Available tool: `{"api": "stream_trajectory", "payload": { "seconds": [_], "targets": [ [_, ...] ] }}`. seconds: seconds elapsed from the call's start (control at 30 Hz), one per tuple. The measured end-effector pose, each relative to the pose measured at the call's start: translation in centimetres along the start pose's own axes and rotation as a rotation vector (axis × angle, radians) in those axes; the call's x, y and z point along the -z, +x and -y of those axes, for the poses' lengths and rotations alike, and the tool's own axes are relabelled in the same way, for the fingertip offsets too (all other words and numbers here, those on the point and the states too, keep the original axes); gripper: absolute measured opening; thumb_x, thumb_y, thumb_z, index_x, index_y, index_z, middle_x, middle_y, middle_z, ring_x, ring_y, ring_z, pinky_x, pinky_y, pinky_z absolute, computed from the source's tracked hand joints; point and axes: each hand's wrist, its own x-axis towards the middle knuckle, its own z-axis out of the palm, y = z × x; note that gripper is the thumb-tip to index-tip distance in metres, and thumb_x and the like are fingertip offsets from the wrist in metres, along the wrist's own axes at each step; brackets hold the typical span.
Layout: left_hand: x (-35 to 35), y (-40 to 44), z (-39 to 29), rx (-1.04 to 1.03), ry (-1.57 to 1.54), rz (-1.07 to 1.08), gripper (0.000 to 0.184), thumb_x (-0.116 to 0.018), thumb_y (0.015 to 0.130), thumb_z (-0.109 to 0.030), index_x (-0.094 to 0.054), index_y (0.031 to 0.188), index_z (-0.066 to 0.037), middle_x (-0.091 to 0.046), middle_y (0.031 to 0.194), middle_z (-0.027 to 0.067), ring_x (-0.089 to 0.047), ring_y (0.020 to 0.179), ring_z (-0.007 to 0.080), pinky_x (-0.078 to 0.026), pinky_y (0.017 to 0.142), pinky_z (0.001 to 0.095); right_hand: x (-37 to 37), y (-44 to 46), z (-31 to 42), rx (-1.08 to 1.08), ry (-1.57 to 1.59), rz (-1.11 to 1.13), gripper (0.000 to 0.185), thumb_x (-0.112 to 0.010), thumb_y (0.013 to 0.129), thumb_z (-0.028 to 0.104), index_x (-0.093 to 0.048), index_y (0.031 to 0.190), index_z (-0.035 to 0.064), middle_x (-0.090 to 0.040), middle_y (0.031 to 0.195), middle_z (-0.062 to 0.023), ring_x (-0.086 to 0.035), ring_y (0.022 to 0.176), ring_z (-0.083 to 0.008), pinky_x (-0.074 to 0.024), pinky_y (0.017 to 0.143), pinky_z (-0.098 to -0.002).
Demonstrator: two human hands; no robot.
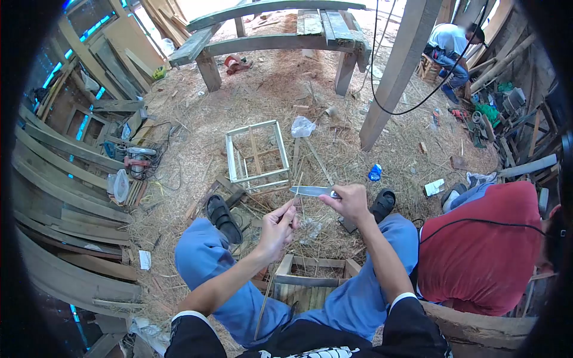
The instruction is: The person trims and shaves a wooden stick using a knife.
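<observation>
My right hand (351, 204) is closed around the handle of a knife (311, 191), its broad blade pointing left. Pinched in my left hand (278, 229) is a thin wooden strip (262, 310), whose lower part slants down along my left thigh. The strip's upper end rises past my fingers and meets the blade close to its tip; whether the edge bites into it is too small to tell. Just beyond the hands stands a small open frame of pale wooden sticks (258, 156). Between my legs is a low slatted wooden box or stool (310, 280).
Shavings and straw-like scraps cover the ground. A person in a red shirt (480, 253) is close on my right; another person (452, 51) sits farther back. A wooden post (394, 83), heavy bench (271, 45), circular saw (138, 162) and stacked planks (71, 197) surround the spot.
</observation>
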Motion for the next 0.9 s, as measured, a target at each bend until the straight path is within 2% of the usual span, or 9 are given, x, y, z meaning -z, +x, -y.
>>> {"api": "stream_trajectory", "payload": {
  "seconds": [0.1,0.2,0.33,0.47,0.63,0.7,0.77,0.83,0.9],
  "targets": [
    [-0.1,-0.1,0.4,0.007,0.054,0.024,0.035,-0.054,0.104,-0.021,-0.057,0.135,-0.007,-0.056,0.074,-0.0007,-0.031,0.043,0.0005,-0.025,0.039,0.0195,-0.3,-0.6,1.3,0.053,0.101,-0.004,0.053,-0.072,0.081,0.056,-0.056,0.059,0.0100,-0.052,0.046,-0.0083,-0.057,0.043,-0.0272,-0.0431,0.044,-0.0387],
    [-0.5,-0.1,1.2,0.050,0.132,0.045,0.035,-0.053,0.104,-0.020,-0.057,0.136,-0.006,-0.057,0.073,0.0010,-0.032,0.042,0.0012,-0.026,0.038,0.0205,-0.6,0.3,3.7,0.182,0.074,0.014,0.052,-0.072,0.082,0.054,-0.055,0.059,0.0104,-0.052,0.046,-0.0082,-0.057,0.042,-0.0265,-0.0429,0.043,-0.0380],
    [-1.2,-0.7,0.4,0.007,0.120,0.038,0.036,-0.053,0.104,-0.019,-0.056,0.137,-0.006,-0.057,0.073,0.0010,-0.034,0.044,0.0018,-0.026,0.039,0.0209,-0.2,1.5,3.3,0.127,0.059,-0.044,0.055,-0.072,0.080,0.056,-0.052,0.056,0.0111,-0.052,0.047,-0.0076,-0.057,0.042,-0.0256,-0.0425,0.043,-0.0381],
    [-1.7,-0.7,-0.3,-0.001,0.099,0.028,0.037,-0.053,0.104,-0.019,-0.055,0.138,-0.006,-0.056,0.072,0.0005,-0.035,0.045,0.0028,-0.026,0.039,0.0209,0.3,2.1,2.3,0.180,0.030,-0.035,0.056,-0.073,0.078,0.058,-0.052,0.056,0.0115,-0.052,0.048,-0.0063,-0.057,0.043,-0.0246,-0.0416,0.044,-0.0377],
    [-1.1,0.0,-0.9,0.066,0.070,0.058,0.038,-0.053,0.104,-0.019,-0.053,0.140,-0.006,-0.053,0.070,-0.0005,-0.035,0.045,0.0030,-0.026,0.039,0.0198,0.6,2.7,1.5,0.188,-0.018,-0.017,0.054,-0.073,0.077,0.058,-0.055,0.058,0.0110,-0.052,0.049,-0.0049,-0.055,0.044,-0.0250,-0.0408,0.048,-0.0386],
    [-0.8,0.0,-0.9,0.060,0.141,0.073,0.038,-0.053,0.104,-0.020,-0.054,0.140,-0.006,-0.052,0.069,-0.0006,-0.034,0.045,0.0030,-0.026,0.039,0.0196,0.6,2.5,-0.5,0.131,-0.083,-0.020,0.054,-0.072,0.080,0.057,-0.056,0.059,0.0094,-0.055,0.051,-0.0068,-0.056,0.046,-0.0265,-0.0410,0.047,-0.0399],
    [0.3,-0.7,-0.5,0.014,0.299,0.082,0.038,-0.053,0.104,-0.020,-0.054,0.139,-0.005,-0.052,0.069,-0.0005,-0.033,0.044,0.0029,-0.025,0.039,0.0194,1.3,1.8,-4.9,-0.408,-0.205,-0.158,0.054,-0.072,0.082,0.056,-0.058,0.061,0.0074,-0.056,0.051,-0.0108,-0.059,0.048,-0.0306,-0.0445,0.050,-0.0423],
    [1.0,-0.9,-1.4,0.127,0.199,0.067,0.038,-0.052,0.104,-0.021,-0.054,0.139,-0.006,-0.052,0.070,-0.0002,-0.032,0.043,0.0031,-0.025,0.039,0.0196,4.1,2.7,-7.4,-0.500,-0.281,-0.178,0.053,-0.071,0.083,0.054,-0.060,0.064,0.0058,-0.057,0.053,-0.0135,-0.058,0.049,-0.0320,-0.0448,0.051,-0.0433],
    [2.1,0.1,-2.3,0.179,0.053,0.092,0.039,-0.051,0.105,-0.022,-0.051,0.142,-0.009,-0.056,0.073,0.0019,-0.032,0.042,0.0025,-0.024,0.038,0.0197,3.6,2.0,-6.0,-0.398,-0.200,-0.124,0.054,-0.070,0.083,0.055,-0.060,0.063,0.0059,-0.057,0.054,-0.0137,-0.058,0.050,-0.0315,-0.0446,0.051,-0.0428]
  ]
}}
